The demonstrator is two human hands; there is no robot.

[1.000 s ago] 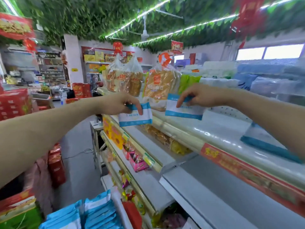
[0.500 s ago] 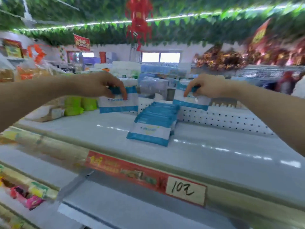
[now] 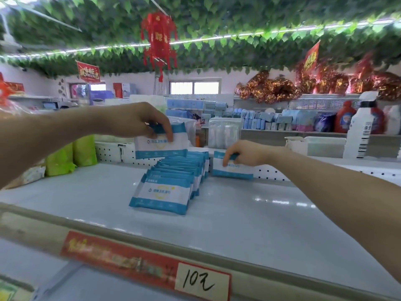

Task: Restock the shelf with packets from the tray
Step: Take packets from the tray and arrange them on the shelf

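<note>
Right hand (image 3: pixel 243 156) closed over the top edge of a blue-and-white packet (image 3: pixel 233 170), bottom edge down on the shelf (image 3: pixel 249 213) just right of the row of packets (image 3: pixel 171 183), against the perforated back panel (image 3: pixel 271 171). Left hand (image 3: pixel 138 120) pinching a second packet (image 3: pixel 161 142) by its top, held in the air above the back of the row. Best to stand the right packet upright and square to the row before letting go (leaning like its neighbours, label forward), then lower the left one in behind the last of the row. Tray out of view. Compared with half a second ago: right packet lowered from mid-air onto the shelf; left packet carried right, from beside the row to over it; view closer, price tag (image 3: pixel 202 281) now larger at bottom.
</note>
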